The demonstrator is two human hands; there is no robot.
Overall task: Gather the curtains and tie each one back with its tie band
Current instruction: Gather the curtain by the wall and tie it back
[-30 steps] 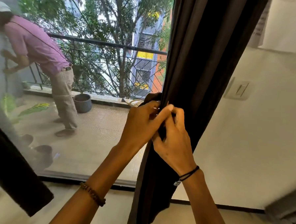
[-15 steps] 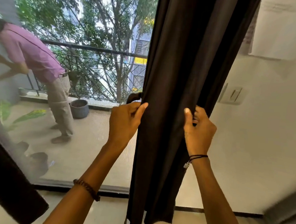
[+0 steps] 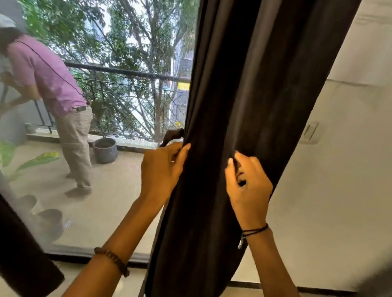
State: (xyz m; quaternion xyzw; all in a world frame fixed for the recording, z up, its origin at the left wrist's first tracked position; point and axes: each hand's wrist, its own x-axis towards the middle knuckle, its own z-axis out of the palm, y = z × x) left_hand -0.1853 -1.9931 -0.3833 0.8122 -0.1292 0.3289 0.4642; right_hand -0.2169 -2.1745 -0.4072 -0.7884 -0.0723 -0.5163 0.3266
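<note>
Hanging between window glass point(image 3: 119, 201) and white wall point(image 3: 346, 201), one dark brown curtain point(image 3: 250, 83), gathered: left hand point(image 3: 162, 169) closes its grip on the window-side edge, a dark tie band loop point(image 3: 172, 135) showing just above it; right hand point(image 3: 248, 192) pinches a wall-side fold in a curled grip.

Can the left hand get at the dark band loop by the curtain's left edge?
Probably yes. The band loop sticks out right above the left hand, beside the curtain, nothing between them. That hand pinches the curtain edge, so it must loosen first.
</note>
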